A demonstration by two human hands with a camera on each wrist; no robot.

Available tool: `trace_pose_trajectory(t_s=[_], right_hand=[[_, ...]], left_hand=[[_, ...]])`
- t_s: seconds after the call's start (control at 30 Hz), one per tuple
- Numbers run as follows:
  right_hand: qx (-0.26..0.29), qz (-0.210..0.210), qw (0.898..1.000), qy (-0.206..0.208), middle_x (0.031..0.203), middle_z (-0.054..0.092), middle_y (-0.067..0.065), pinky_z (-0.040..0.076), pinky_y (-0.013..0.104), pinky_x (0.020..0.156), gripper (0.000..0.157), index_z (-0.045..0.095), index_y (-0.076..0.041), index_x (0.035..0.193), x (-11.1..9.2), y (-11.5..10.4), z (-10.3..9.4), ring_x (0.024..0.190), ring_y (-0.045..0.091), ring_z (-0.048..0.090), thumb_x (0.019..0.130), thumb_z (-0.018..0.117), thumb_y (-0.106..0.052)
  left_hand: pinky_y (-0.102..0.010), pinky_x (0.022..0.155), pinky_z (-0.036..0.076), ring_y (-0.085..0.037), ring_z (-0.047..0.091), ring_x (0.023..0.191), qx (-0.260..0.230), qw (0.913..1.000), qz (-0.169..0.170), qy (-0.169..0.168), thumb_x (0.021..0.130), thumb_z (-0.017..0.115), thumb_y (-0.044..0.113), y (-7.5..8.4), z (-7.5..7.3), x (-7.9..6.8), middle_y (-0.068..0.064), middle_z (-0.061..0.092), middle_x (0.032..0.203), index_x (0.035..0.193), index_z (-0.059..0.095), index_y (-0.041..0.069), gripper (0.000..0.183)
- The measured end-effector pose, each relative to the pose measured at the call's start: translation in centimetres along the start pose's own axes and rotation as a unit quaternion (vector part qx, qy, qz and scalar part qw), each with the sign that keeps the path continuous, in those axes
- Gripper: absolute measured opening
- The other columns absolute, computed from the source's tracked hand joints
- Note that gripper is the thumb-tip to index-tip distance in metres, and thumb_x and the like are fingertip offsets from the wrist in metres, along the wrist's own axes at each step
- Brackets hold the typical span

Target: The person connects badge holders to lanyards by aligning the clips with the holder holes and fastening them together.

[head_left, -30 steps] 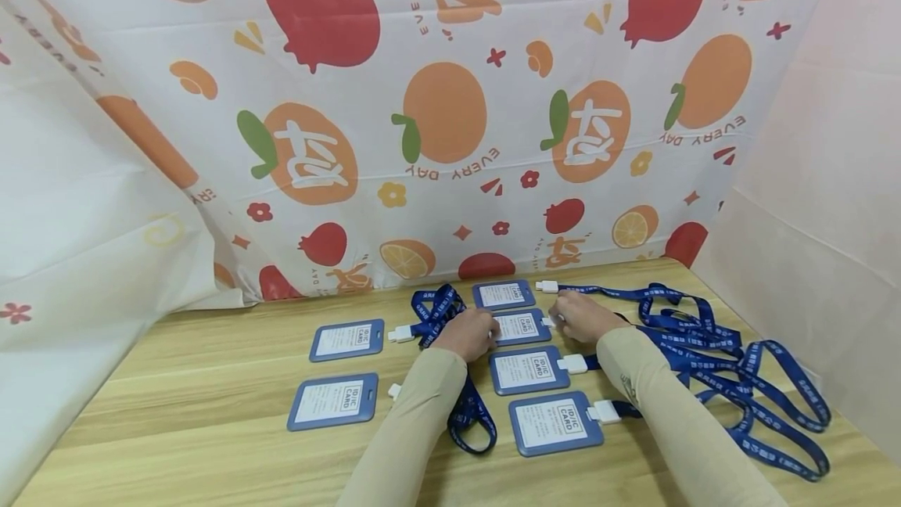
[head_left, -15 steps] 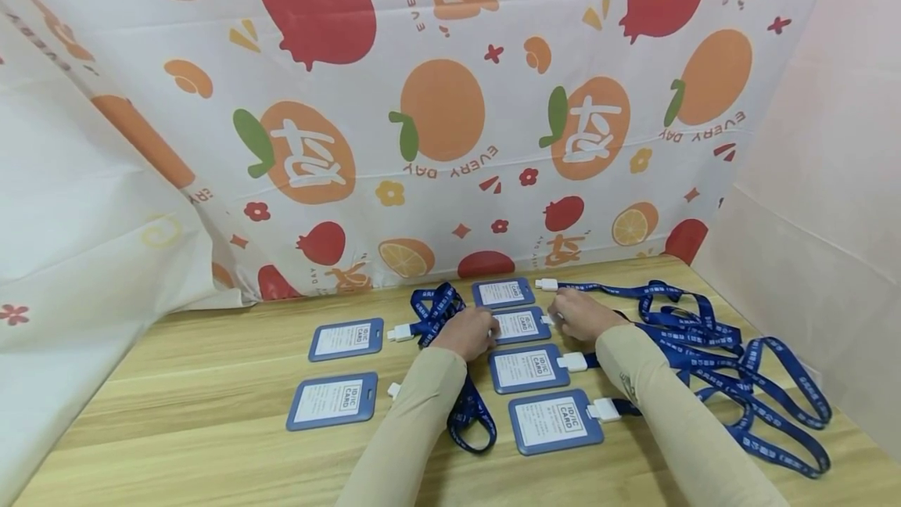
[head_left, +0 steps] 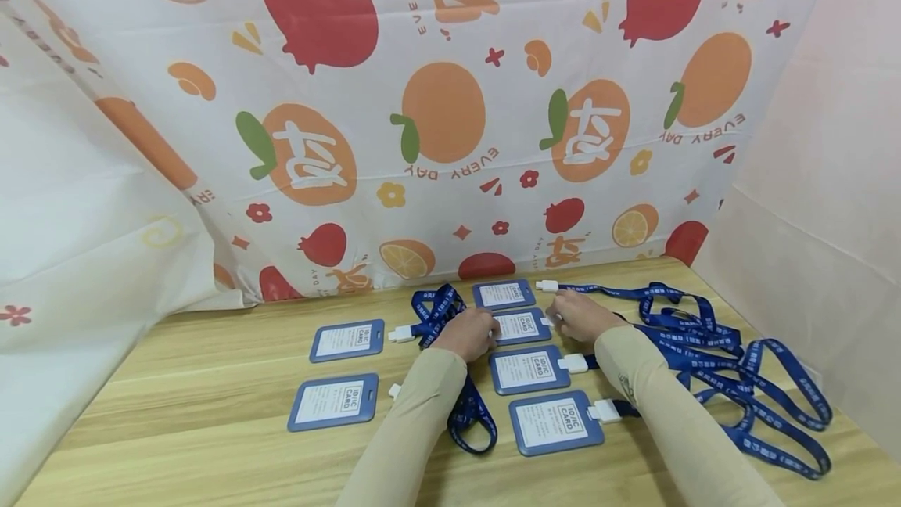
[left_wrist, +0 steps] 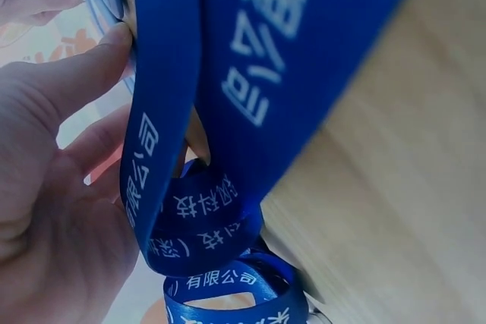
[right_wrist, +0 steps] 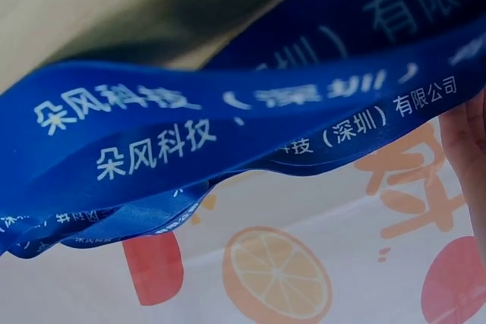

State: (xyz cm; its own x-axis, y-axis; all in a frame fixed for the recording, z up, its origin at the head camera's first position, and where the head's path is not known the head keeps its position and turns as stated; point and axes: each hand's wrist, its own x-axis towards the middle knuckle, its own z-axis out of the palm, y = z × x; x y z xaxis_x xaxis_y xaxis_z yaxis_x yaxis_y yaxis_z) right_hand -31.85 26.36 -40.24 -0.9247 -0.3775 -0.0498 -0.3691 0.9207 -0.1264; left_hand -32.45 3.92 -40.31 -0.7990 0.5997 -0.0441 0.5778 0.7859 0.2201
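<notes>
In the head view, my left hand (head_left: 468, 333) pinches the left edge of a blue ID card holder (head_left: 522, 325), second from the back in the right-hand column. At that holder's slotted end, my right hand (head_left: 583, 317) pinches a white lanyard clip (head_left: 547, 321), its fingers covering most of it. The left wrist view has my left thumb (left_wrist: 95, 62) at a blue edge, with navy lanyard loops (left_wrist: 171, 96) hanging close beside the hand. Navy strap (right_wrist: 152, 119) fills much of the right wrist view, where only part of my right hand (right_wrist: 467, 138) shows at the side.
Two holders in front have clips attached, a holder (head_left: 552, 422) and another (head_left: 529, 370). The rearmost holder (head_left: 503, 294) lies apart from its clip (head_left: 547, 285). Two more holders (head_left: 346, 339) lie left, clips apart. Lanyards (head_left: 704, 366) tangle at right; a printed cloth (head_left: 443, 202) hangs behind.
Both hands stay in the same place on the card holder and clip. Only a slight shift of the head view shows.
</notes>
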Motion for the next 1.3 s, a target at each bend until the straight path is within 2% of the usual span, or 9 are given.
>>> trace_pose_trajectory(t_s=[0.5, 0.83, 1.07, 1.3], right_hand=[[-0.004, 0.035, 0.999, -0.008, 0.11, 0.068, 0.016, 0.055, 0.043, 0.091, 0.025, 0.073, 0.006, 0.113, -0.48, 0.11, 0.28, 0.102, 0.029, 0.063, 0.088, 0.073, 0.006], [-0.03, 0.051, 0.998, -0.019, 0.106, 0.066, 0.014, 0.055, 0.041, 0.09, 0.025, 0.071, 0.003, 0.113, -0.83, 0.06, 0.32, 0.1, 0.028, 0.063, 0.088, 0.075, 0.004], [-0.037, 0.044, 0.998, -0.018, 0.105, 0.067, 0.013, 0.055, 0.041, 0.09, 0.024, 0.072, 0.002, 0.112, -0.89, -0.12, 0.29, 0.099, 0.027, 0.063, 0.089, 0.074, 0.004], [-0.04, 0.021, 0.999, -0.009, 0.104, 0.067, 0.014, 0.055, 0.041, 0.09, 0.022, 0.071, 0.004, 0.112, -0.29, -0.44, 0.17, 0.099, 0.028, 0.063, 0.09, 0.072, 0.003]], left_hand=[[-0.034, 0.094, 0.053, -0.018, 0.061, 0.098, 0.011, 0.9996, 0.023, 0.01, 0.093, 0.076, 0.011, 0.14, 0.27, 0.34, -0.006, 0.072, 0.114, 0.109, 0.079, 0.009, 0.017], [-0.034, 0.095, 0.053, -0.018, 0.061, 0.099, 0.008, 0.9995, 0.026, 0.014, 0.092, 0.076, 0.009, 0.7, 0.34, 0.5, -0.007, 0.072, 0.113, 0.108, 0.079, 0.007, 0.016], [-0.034, 0.095, 0.053, -0.019, 0.061, 0.098, 0.002, 0.9997, 0.024, 0.009, 0.093, 0.075, 0.01, 0.66, 0.24, 0.22, -0.008, 0.071, 0.114, 0.109, 0.079, 0.007, 0.017], [-0.036, 0.096, 0.052, -0.02, 0.059, 0.097, -0.004, 0.9999, 0.006, 0.009, 0.092, 0.076, 0.009, 0.02, 0.0, 0.15, -0.008, 0.07, 0.115, 0.108, 0.079, 0.008, 0.016]])
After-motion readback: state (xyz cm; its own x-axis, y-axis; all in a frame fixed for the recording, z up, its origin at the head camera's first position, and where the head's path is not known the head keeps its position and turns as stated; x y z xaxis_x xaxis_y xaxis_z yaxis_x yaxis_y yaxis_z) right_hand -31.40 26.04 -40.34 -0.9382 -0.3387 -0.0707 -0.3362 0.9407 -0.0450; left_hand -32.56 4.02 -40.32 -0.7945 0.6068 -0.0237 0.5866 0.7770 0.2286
